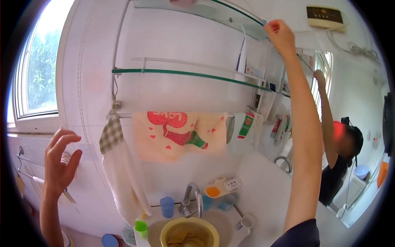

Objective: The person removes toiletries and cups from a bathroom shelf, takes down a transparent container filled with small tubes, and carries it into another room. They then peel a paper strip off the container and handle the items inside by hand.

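Observation:
My right hand (280, 36) is raised to the right end of the upper glass shelf (242, 15). Its fingers are pinched together at the shelf's edge, and what they hold, if anything, is too small to make out. At the left, my left hand (61, 162) hangs in the air beside the tiled wall, empty, its fingers curled but apart. Between the hands, a pink towel (181, 142) with a red and green print hangs from a rail under the lower glass shelf (185, 74). A white toothpaste-like tube (242, 55) stands upright on that lower shelf.
Below is a sink with a chrome faucet (191, 199) and a yellow basin (214, 230) holding brown cloth in water. A blue cup (167, 206), a white mug (247, 222) and an orange soap dish (212, 191) stand around it. A mirror (345, 164) covers the right wall.

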